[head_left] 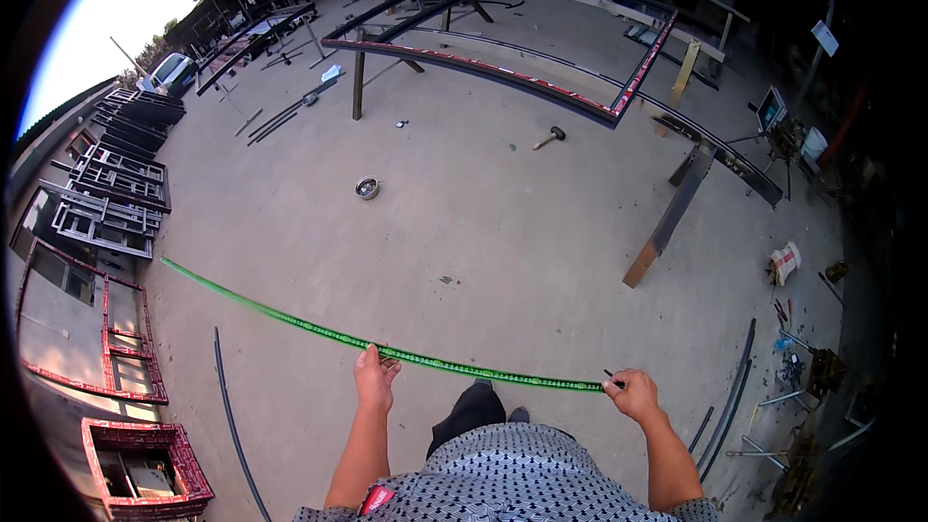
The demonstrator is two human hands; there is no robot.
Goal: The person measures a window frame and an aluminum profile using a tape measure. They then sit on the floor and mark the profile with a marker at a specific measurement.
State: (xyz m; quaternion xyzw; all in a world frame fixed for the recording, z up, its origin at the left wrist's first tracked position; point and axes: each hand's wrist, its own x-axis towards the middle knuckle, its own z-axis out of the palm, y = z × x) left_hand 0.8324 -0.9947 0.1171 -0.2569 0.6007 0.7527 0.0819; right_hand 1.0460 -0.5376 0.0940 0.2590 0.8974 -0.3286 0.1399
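A long green tape measure blade [464,368] stretches across in front of me, bowed, from the far left to my right hand. My left hand [375,379] pinches it near its middle between thumb and fingers. At the blade's right end, my right hand [633,396] is closed on it. A short thin dark piece pokes out above the right fingers; its kind is not clear. The other end of the blade reaches out past my left hand to the left. No tape case shows.
Ahead, a large dark metal frame [483,72] rests on trestles. On the concrete floor lie a mallet [551,137], a round metal bowl [367,188] and dark bars [232,416]. Red-wrapped frames [145,454] stand at left; a sack [784,261] and tools lie at right.
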